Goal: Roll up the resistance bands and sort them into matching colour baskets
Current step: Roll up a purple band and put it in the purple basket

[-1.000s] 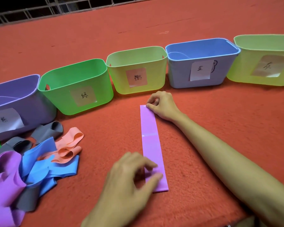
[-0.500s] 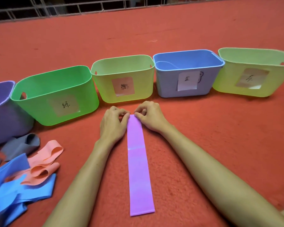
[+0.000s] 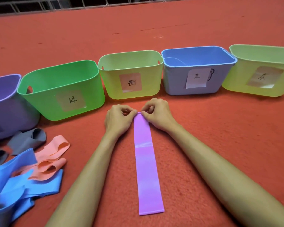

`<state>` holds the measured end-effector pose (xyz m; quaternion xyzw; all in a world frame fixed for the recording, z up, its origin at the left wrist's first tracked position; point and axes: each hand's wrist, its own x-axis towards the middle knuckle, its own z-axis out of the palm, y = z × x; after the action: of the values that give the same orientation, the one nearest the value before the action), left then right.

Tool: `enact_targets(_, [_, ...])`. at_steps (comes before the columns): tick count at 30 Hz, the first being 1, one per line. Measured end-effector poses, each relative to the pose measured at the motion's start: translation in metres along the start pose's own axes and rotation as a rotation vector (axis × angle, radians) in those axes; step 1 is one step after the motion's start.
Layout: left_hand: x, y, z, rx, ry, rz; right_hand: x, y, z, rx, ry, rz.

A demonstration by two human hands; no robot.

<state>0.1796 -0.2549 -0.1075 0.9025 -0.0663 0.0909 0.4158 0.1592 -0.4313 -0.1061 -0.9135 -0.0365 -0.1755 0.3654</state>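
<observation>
A purple resistance band (image 3: pixel 146 164) lies flat on the red carpet, running away from me. My left hand (image 3: pixel 118 120) and my right hand (image 3: pixel 157 113) both pinch its far end, which is curled up slightly under the fingertips. Five labelled baskets stand in a row behind: purple basket (image 3: pixel 8 112) at far left, green basket (image 3: pixel 61 89), yellow-green basket (image 3: pixel 129 74) with a pink label, blue basket (image 3: pixel 197 69), and another yellow-green basket (image 3: pixel 261 69) at far right.
A loose pile of bands sits at the lower left: blue bands (image 3: pixel 18 182), peach bands (image 3: pixel 51 158) and grey bands (image 3: pixel 29 138). A metal railing (image 3: pixel 56 4) runs along the far edge of the carpet.
My left hand left the near end of the purple band and joined my right hand at the far end. Both now pinch it, and the edge has begun to curl.
</observation>
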Motion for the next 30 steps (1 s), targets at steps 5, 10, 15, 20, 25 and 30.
enact_targets(5, [0.0,0.001,-0.001,0.004,-0.031,-0.015,-0.001,-0.001,-0.003,0.07,-0.017,0.045])
enact_targets(10, [0.001,0.0,0.0,-0.003,-0.044,-0.02,-0.001,-0.006,-0.013,0.135,-0.076,0.103])
enact_targets(15, [0.002,0.001,-0.002,-0.008,-0.05,-0.027,0.0,-0.007,-0.008,0.113,-0.028,0.117])
enact_targets(20, [0.003,-0.001,-0.002,-0.035,-0.07,-0.034,0.002,-0.006,-0.007,0.09,-0.085,0.141])
enact_targets(25, [0.002,0.001,0.0,-0.047,-0.024,-0.025,0.004,-0.007,-0.006,0.078,-0.105,0.159])
enact_targets(30, [0.001,0.0,0.0,0.001,-0.045,-0.004,0.005,-0.006,-0.008,0.093,-0.13,0.154])
